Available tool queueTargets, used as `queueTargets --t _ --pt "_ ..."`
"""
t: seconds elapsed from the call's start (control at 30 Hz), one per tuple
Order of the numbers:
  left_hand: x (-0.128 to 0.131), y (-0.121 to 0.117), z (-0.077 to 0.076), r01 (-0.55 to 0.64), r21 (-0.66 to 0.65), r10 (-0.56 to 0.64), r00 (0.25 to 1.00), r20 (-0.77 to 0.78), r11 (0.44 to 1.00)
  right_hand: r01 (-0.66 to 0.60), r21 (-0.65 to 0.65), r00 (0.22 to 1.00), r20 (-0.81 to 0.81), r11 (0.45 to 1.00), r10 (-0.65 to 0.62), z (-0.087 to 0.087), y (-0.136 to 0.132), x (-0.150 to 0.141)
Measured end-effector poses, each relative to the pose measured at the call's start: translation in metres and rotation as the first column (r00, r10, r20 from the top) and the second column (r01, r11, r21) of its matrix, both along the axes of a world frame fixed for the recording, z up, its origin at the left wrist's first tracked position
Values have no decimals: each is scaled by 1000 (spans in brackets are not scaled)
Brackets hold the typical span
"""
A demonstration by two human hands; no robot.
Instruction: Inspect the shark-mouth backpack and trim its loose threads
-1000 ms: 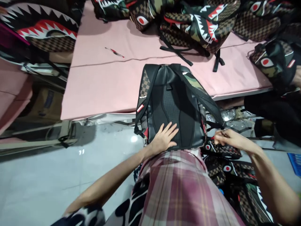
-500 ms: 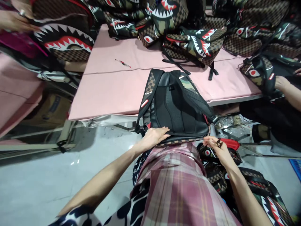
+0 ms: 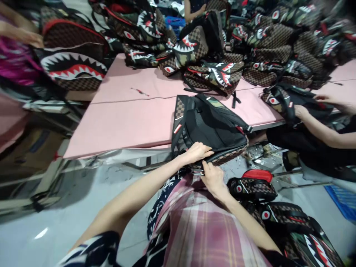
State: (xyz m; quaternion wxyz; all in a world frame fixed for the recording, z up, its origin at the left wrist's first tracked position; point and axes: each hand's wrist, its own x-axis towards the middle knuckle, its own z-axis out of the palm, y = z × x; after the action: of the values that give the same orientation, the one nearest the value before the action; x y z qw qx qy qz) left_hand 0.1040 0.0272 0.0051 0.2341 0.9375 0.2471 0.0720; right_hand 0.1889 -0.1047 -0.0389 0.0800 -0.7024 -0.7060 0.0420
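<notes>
A black-backed backpack point(image 3: 214, 128) with brown checks and camouflage panels rests tilted at the table's front edge, its straps facing up and its lower end near my lap. My left hand point(image 3: 196, 152) is closed over the bottom edge, its fingers on the black back panel. Just beside it, my right hand point(image 3: 214, 180) is closed at the same edge. A small metal tool that looks like thread snips point(image 3: 198, 172) pokes out of my right hand; most of it is hidden by the fingers.
On the pink table point(image 3: 125, 118) lie a red pen point(image 3: 140, 91) and heaped shark-mouth backpacks point(image 3: 214, 76). More bags point(image 3: 254, 185) sit on the floor at right. A co-worker's hands point(image 3: 302, 111) handle a bag at right; another person's hand point(image 3: 29, 37) is at left.
My right hand has moved left along the bottom edge, close to my left hand. The backpack has turned a little, its right lower corner rising. The view has tilted up.
</notes>
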Motion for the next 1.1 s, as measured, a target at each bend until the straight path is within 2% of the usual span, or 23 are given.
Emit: queueTargets --t 0.1,0.2,0.33,0.4,0.47,0.53,0.63,0.67,0.73,0.77,0.83,0.9,0.93,1.0,1.03,1.1 --pt "2 0 -9 2 -42 -1 1000 25 999 56 -44 996 -73 997 -59 3 4 -2" --pt "3 3 -15 6 -90 -3 1000 30 996 88 -83 968 -227 993 -105 4 5 3" --pt "-18 4 -21 -8 -78 6 1000 -27 997 140 -105 916 -364 984 -170 -1 0 9" --pt "-39 -5 -32 -35 10 36 999 -32 999 148 -94 897 -406 984 -174 -2 -2 10" --pt "-57 -25 -49 -82 181 82 997 5 980 139 -81 886 -435 987 -160 -2 -2 8" --pt "-66 -51 -68 -182 339 173 983 58 923 109 -73 888 -440 991 -130 -2 0 5" --pt "-60 -83 -86 -388 419 368 921 131 821 34 -53 902 -428 998 -53 -2 0 9" --pt "-57 -88 -88 -415 417 392 909 143 809 18 -31 904 -427 999 -30 -2 -2 15" --pt "-57 -87 -86 -397 405 370 917 146 824 44 36 901 -432 998 -25 -2 -5 38" --pt "-60 -84 -83 -374 402 347 927 143 836 97 71 898 -436 993 -56 -1 -6 54" --pt "-76 -74 -79 -349 406 321 937 138 844 274 115 876 -440 955 -198 5 -5 89" --pt "-96 -68 -76 -348 409 327 937 123 843 439 102 833 -418 893 -362 11 -4 120" --pt "-105 -67 -76 -337 407 321 941 110 849 479 70 811 -415 875 -411 13 -4 132" --pt "-119 -67 -75 -310 365 305 949 74 878 481 -1 752 -513 876 -414 10 -7 147" --pt "-122 -68 -74 -308 313 307 950 55 898 470 -33 695 -603 882 -392 7 -8 152" --pt "-120 -67 -74 -369 121 368 929 28 921 517 -58 511 -780 854 -362 -6 -8 161"
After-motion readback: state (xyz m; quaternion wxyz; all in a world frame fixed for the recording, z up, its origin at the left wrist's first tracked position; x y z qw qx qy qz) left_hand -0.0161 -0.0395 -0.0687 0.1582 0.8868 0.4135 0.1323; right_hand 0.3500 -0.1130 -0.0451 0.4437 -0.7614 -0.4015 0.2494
